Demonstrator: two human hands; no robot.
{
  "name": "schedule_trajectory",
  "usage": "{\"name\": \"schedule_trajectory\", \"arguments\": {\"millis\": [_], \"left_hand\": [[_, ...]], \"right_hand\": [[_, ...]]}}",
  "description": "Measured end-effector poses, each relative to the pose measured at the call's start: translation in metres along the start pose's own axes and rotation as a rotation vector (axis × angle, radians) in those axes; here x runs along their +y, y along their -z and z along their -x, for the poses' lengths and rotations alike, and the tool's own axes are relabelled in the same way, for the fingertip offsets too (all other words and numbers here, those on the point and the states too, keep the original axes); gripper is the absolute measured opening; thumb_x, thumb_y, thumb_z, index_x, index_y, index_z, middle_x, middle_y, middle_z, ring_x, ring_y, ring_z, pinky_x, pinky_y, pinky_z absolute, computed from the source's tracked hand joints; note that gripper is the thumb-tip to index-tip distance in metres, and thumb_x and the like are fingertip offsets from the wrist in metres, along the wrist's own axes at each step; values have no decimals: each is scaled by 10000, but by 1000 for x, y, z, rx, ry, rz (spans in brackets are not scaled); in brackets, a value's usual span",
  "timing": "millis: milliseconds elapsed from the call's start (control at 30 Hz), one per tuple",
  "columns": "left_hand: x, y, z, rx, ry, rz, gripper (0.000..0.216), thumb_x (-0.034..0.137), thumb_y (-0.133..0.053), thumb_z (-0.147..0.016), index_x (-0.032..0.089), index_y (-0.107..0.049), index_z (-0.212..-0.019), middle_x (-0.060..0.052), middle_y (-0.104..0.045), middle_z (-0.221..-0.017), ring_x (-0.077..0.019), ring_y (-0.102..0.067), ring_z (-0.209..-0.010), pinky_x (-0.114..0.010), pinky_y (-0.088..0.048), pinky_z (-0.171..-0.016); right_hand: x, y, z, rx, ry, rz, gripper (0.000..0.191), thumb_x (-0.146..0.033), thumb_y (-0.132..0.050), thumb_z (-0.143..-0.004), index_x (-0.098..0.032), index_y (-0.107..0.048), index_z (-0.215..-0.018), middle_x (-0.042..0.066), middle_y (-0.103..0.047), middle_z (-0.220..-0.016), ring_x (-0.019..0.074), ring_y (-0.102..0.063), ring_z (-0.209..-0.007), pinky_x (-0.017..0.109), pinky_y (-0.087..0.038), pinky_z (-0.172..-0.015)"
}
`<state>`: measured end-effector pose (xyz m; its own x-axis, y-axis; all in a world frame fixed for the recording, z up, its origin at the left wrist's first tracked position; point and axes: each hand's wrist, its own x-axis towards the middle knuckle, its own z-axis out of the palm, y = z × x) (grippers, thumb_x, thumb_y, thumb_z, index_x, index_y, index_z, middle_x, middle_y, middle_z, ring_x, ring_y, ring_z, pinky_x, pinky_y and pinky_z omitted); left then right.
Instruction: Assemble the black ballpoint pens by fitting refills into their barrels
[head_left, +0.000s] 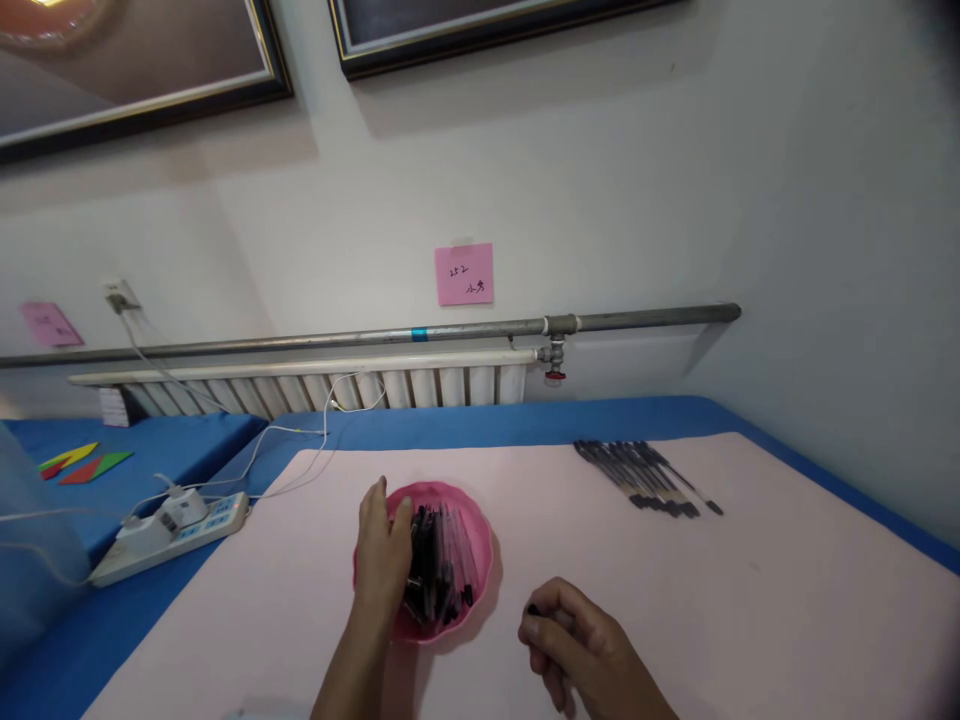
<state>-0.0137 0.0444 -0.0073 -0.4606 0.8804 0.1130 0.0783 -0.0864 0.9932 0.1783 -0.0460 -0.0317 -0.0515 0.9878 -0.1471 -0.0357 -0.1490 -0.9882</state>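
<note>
A pink scalloped bowl [486, 565] holds clear pen parts [459, 550] and black pieces [424, 560], lying close together. My left hand [384, 550] is over the bowl's left rim, its thumb apart from the fingers and close to the black pieces. I cannot see anything held in it. To the right of the bowl, my right hand [574, 640] is curled, thumb against forefinger. A small black piece [533, 609], perhaps a pen cap, shows between them; the rest of it is hidden. Farther right lies a row of several black-capped pens [649, 478], side by side.
Pink paper [787, 590] covers much of the blue table [480, 425]. A white power strip [176, 540] with plugs and cables lies at the left. Coloured flat shapes [86, 462] rest on another blue table. Behind are a radiator [450, 385] and a pipe [637, 319].
</note>
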Motion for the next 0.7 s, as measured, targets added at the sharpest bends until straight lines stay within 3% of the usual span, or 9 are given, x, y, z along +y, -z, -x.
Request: {"name": "schedule_trajectory", "arguments": {"millis": [100,167,200,233,300,400,533,600,700], "left_hand": [[10,-6,21,-117,-156,-201,179,268,-600,-744,242,-643,-915,-73,-640,-1077,-234,-525,-1079,-323,-366,-952],[15,-15,42,-376,-46,-233,157,323,-525,-790,216,-637,-817,-45,-662,-770,-186,-604,-708,-277,-470,-658],[17,-20,53,-542,47,-219,194,354,-503,-795,201,-610,-743,-15,-606,-605,-157,-560,-529,-245,-429,-487],[17,-25,64,-683,120,-202,212,371,-498,-792,195,-590,-719,8,-561,-538,-136,-524,-452,-220,-376,-401],[15,-35,80,-799,205,-171,208,383,-533,-762,192,-553,-682,33,-517,-486,-112,-490,-394,-185,-315,-332],[7,-43,90,-813,293,-123,220,377,-582,-716,196,-494,-629,47,-499,-438,-96,-461,-355,-169,-302,-307],[2,-41,85,-790,338,-11,185,340,-636,-642,186,-534,-645,38,-530,-444,-112,-479,-378,-187,-329,-329],[4,-32,74,-675,260,-36,144,318,-631,-631,186,-580,-661,30,-556,-483,-125,-503,-412,-202,-341,-366],[7,-12,50,-416,44,-326,81,292,-609,-656,222,-642,-680,11,-629,-569,-157,-558,-520,-246,-394,-509]], "right_hand": [[-1,0,0,18,-12,36,128,-317,-525,-768,-217,-534,-690,-82,-503,-501,60,-397,-358,203,-279,-378],[-3,1,-1,45,-21,60,139,-349,-525,-773,-223,-547,-717,-93,-466,-479,64,-350,-357,206,-249,-372],[-4,2,-1,59,-11,67,137,-356,-533,-769,-228,-553,-726,-98,-447,-470,68,-335,-365,208,-242,-377],[-4,3,-1,69,15,75,137,-361,-543,-764,-231,-561,-725,-99,-437,-466,74,-335,-382,211,-248,-389],[-4,4,0,75,90,112,144,-360,-566,-754,-230,-573,-693,-85,-468,-483,93,-392,-440,219,-300,-440],[1,3,1,70,165,210,167,-354,-556,-768,-226,-569,-662,-53,-563,-523,120,-483,-516,230,-366,-517],[11,2,-2,78,207,222,100,-295,-558,-751,-229,-570,-826,-60,-563,-550,119,-513,-525,218,-392,-516],[15,11,-9,116,252,275,173,-276,-584,-736,-227,-557,-900,-55,-572,-607,115,-534,-535,203,-400,-489],[14,43,-27,327,342,584,159,-337,-504,-839,-217,-565,-922,8,-651,-759,151,-605,-640,239,-474,-561]]}}
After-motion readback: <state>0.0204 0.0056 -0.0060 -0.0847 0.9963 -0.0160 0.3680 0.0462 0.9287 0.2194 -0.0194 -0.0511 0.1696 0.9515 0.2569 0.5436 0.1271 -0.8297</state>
